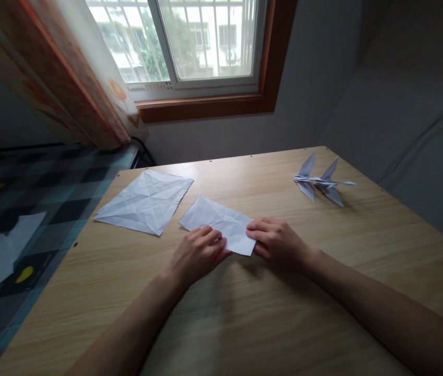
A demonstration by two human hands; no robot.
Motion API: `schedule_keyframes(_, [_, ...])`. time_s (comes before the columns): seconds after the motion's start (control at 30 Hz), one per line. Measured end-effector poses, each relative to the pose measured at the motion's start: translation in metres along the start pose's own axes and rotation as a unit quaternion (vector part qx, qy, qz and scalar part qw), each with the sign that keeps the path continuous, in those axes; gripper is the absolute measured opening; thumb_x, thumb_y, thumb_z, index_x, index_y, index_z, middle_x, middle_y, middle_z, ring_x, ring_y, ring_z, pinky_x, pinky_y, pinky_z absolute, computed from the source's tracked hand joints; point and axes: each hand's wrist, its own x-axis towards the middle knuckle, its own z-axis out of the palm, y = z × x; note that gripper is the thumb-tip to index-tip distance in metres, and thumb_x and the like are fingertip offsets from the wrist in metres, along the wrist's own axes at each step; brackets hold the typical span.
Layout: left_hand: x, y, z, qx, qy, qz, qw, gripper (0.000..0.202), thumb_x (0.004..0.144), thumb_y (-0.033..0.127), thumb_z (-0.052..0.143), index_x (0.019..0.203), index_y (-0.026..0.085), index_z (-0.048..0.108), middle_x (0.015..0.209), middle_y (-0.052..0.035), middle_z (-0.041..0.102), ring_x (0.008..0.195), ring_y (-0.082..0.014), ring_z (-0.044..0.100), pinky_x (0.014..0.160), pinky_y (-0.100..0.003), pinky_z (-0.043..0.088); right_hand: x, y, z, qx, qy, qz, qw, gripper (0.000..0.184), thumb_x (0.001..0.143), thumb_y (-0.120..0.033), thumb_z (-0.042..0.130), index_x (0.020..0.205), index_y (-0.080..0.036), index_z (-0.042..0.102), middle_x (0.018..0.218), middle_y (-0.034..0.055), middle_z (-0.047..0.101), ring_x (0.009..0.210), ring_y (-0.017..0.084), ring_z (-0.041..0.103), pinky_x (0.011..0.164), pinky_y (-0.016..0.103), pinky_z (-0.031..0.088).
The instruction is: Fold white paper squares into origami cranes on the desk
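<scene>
A folded white paper lies on the wooden table in front of me. My left hand rests on its near left edge, fingers curled and pressed onto the sheet. My right hand presses the paper's near right corner with bent fingers. A larger creased white sheet lies flat to the left. A finished folded paper figure with pointed wings sits at the far right of the table, away from both hands.
A window with a brown frame and a curtain is behind the table. A bed with a chequered cover and white paper on it stands at the left. A grey wall runs along the right.
</scene>
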Motion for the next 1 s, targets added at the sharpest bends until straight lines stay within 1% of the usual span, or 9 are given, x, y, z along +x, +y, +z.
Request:
schedule_keyframes(0.2, [-0.001, 0.001, 0.002, 0.035, 0.008, 0.015, 0.999, 0.027, 0.095, 0.022, 0.048, 0.073, 0.017, 0.063, 0.069, -0.0027, 0.061, 0.064, -0.0146, 0.054, 0.058, -0.027, 0.041, 0.000, -0.001, 0.000, -0.038, 0.021, 0.027, 0.999, 0.013, 0.087, -0.015, 0.058, 0.081, -0.018, 0.069, 0.089, 0.0078, 0.070, 0.083, 0.020, 0.061, 0.077, 0.032, 0.049])
schedule_keyframes(0.33, [-0.003, 0.000, 0.004, -0.013, 0.018, -0.034, 0.999, 0.027, 0.094, 0.022, 0.047, 0.070, 0.018, 0.060, 0.067, -0.0031, 0.061, 0.064, -0.0146, 0.055, 0.060, -0.026, 0.043, -0.002, 0.002, 0.004, 0.013, 0.047, 0.096, 0.994, 0.016, 0.092, -0.022, 0.056, 0.082, -0.017, 0.067, 0.087, 0.0086, 0.069, 0.086, 0.022, 0.062, 0.076, 0.032, 0.049])
schedule_keyframes(0.4, [-0.003, 0.000, 0.005, -0.057, 0.031, -0.080, 0.995, 0.022, 0.094, 0.021, 0.047, 0.076, 0.017, 0.061, 0.068, -0.0031, 0.062, 0.064, -0.0145, 0.056, 0.060, -0.025, 0.044, -0.002, 0.003, 0.006, 0.041, 0.053, 0.135, 0.989, 0.014, 0.093, -0.023, 0.055, 0.085, -0.017, 0.065, 0.086, 0.0079, 0.069, 0.085, 0.022, 0.062, 0.076, 0.033, 0.048])
schedule_keyframes(0.47, [-0.003, 0.000, 0.007, -0.099, 0.050, -0.130, 0.985, 0.016, 0.093, 0.020, 0.047, 0.093, 0.016, 0.062, 0.072, -0.0035, 0.063, 0.065, -0.0147, 0.058, 0.061, -0.025, 0.045, 0.000, 0.004, 0.009, 0.065, 0.065, 0.172, 0.981, 0.009, 0.092, -0.020, 0.054, 0.092, -0.017, 0.063, 0.085, 0.0066, 0.068, 0.082, 0.021, 0.062, 0.074, 0.032, 0.048])
schedule_keyframes(0.53, [-0.003, 0.000, 0.009, -0.127, 0.053, -0.149, 0.979, 0.027, 0.091, 0.017, 0.045, 0.115, 0.015, 0.058, 0.079, -0.0046, 0.065, 0.068, -0.0154, 0.060, 0.064, -0.026, 0.048, 0.002, 0.005, 0.011, 0.080, 0.078, 0.203, 0.973, 0.008, 0.091, -0.017, 0.055, 0.097, -0.018, 0.060, 0.083, 0.0051, 0.067, 0.078, 0.020, 0.061, 0.071, 0.030, 0.047])
schedule_keyframes(0.6, [-0.001, 0.001, 0.011, -0.128, 0.027, -0.136, 0.982, 0.041, 0.089, 0.012, 0.042, 0.128, 0.017, 0.052, 0.084, -0.0048, 0.065, 0.072, -0.0164, 0.060, 0.068, -0.027, 0.049, 0.006, 0.005, 0.014, 0.080, 0.079, 0.220, 0.969, 0.009, 0.091, -0.017, 0.056, 0.098, -0.019, 0.059, 0.081, 0.0040, 0.066, 0.077, 0.020, 0.061, 0.070, 0.030, 0.046])
schedule_keyframes(0.67, [0.000, 0.002, 0.011, -0.101, -0.014, -0.127, 0.987, 0.045, 0.086, 0.010, 0.041, 0.128, 0.021, 0.055, 0.083, -0.0044, 0.064, 0.073, -0.0169, 0.059, 0.068, -0.028, 0.049, 0.009, 0.005, 0.016, 0.071, 0.068, 0.228, 0.969, 0.008, 0.091, -0.017, 0.056, 0.098, -0.019, 0.058, 0.084, 0.0042, 0.066, 0.079, 0.020, 0.060, 0.072, 0.030, 0.045])
schedule_keyframes(0.83, [0.002, 0.003, 0.011, -0.040, -0.099, -0.150, 0.983, 0.038, 0.085, 0.013, 0.047, 0.119, 0.022, 0.062, 0.083, -0.0042, 0.063, 0.075, -0.0201, 0.058, 0.069, -0.032, 0.047, 0.014, 0.004, 0.014, 0.034, 0.019, 0.247, 0.968, 0.008, 0.093, -0.023, 0.055, 0.097, -0.019, 0.061, 0.094, 0.0066, 0.066, 0.089, 0.021, 0.060, 0.081, 0.032, 0.044])
schedule_keyframes(1.0, [0.005, 0.006, 0.005, -0.007, -0.127, -0.140, 0.982, 0.034, 0.088, 0.018, 0.049, 0.120, 0.020, 0.061, 0.084, -0.0051, 0.063, 0.080, -0.0219, 0.059, 0.071, -0.034, 0.046, 0.015, 0.006, 0.012, 0.002, -0.003, 0.276, 0.961, 0.010, 0.094, -0.026, 0.054, 0.093, -0.020, 0.063, 0.094, 0.0054, 0.066, 0.088, 0.020, 0.060, 0.078, 0.031, 0.042])
